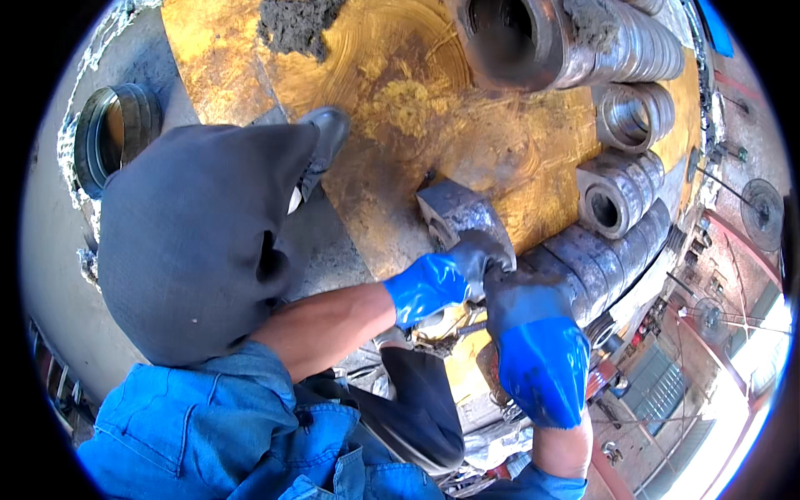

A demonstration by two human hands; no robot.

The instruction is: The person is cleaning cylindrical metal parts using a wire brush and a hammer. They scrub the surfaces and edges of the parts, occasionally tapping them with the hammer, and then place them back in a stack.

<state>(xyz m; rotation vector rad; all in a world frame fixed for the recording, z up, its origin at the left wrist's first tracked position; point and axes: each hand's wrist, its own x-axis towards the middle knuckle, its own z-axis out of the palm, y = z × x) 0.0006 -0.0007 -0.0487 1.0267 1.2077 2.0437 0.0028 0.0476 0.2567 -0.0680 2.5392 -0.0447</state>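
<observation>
On the stained yellow floor [400, 108], just past the person's gloves [546, 367], lies a metal block [458, 208] with scuffed grey faces and a curved hollow. The left hand [468, 271] has its fingers bent over the block's near end; the right hand [533, 304] is close beside it, and I cannot tell whether it grips anything. Both gloves are slick blue at the cuffs and dull, blackened grey over the fingers.

To the right runs a row of dark blocks [592, 262], its near end partly hidden by the right glove. Farther up are blocks with a round bore [637, 179], smaller rings [661, 104] and large, ridged rings [621, 50]. A crumbly grey clump [304, 25] lies at the top. A bent leg [192, 242] in dark, matt cloth blocks the view at left, near a ribbed ring [142, 112]. At far right are 2 round fans [761, 214].
</observation>
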